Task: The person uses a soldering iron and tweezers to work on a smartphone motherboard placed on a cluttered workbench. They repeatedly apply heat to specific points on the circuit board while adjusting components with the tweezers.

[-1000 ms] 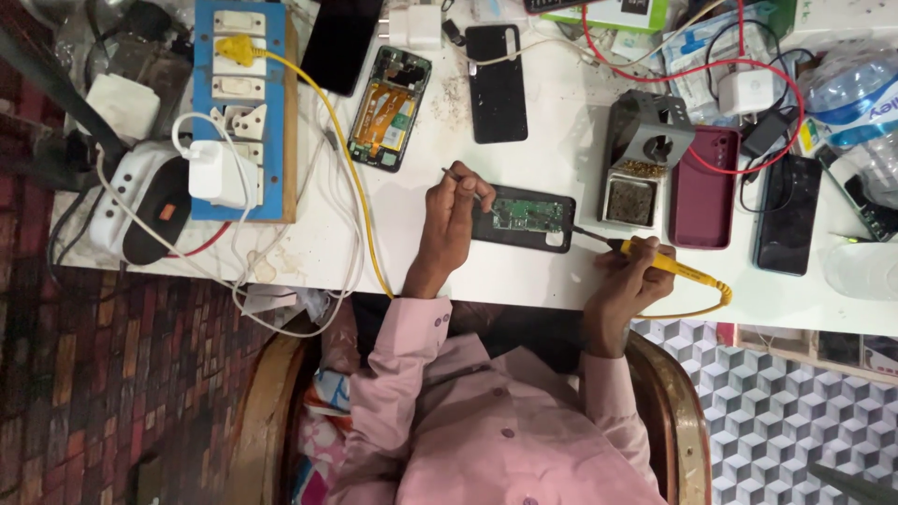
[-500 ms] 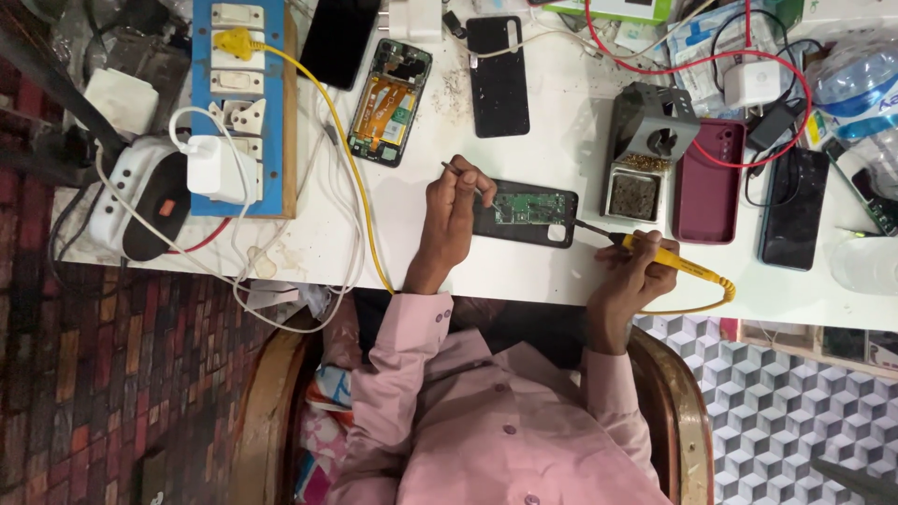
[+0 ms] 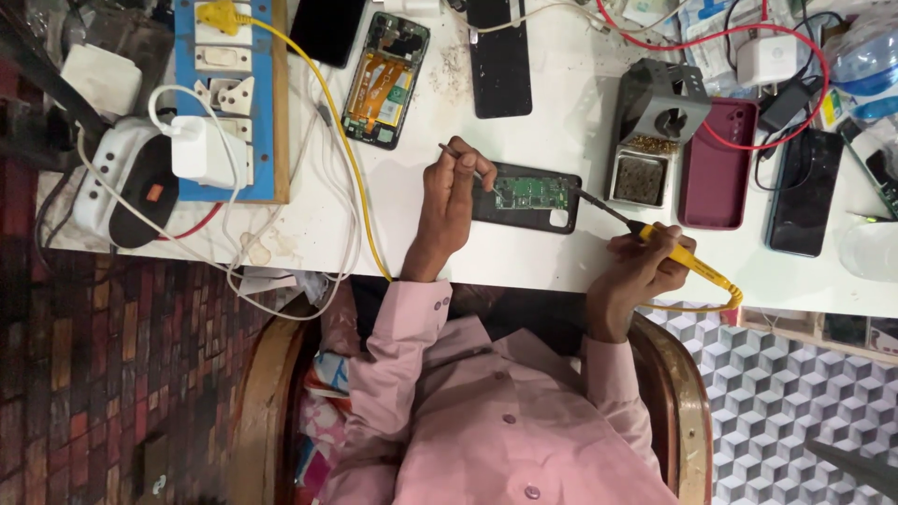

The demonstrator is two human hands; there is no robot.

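Two hands at opened phone (image 3: pixel 526 197). Right hand (image 3: pixel 644 273) closed around yellow soldering iron (image 3: pixel 666 250); long axis diagonal, tip pointing up-left to phone's edge. Left hand (image 3: pixel 453 192) pinches thin tweezers (image 3: pixel 458 157) over circuit board, phone just right of fingers.

A small phone-repair workshop: the white worktable (image 3: pixel 561 257) is crowded with an opened phone showing its orange and green insides (image 3: pixel 385 79), a grey metal soldering-iron stand with brass wool (image 3: pixel 652 131), a blue wooden socket board (image 3: pixel 229 103) with plugged chargers, loose red and white cables, and spare black phones
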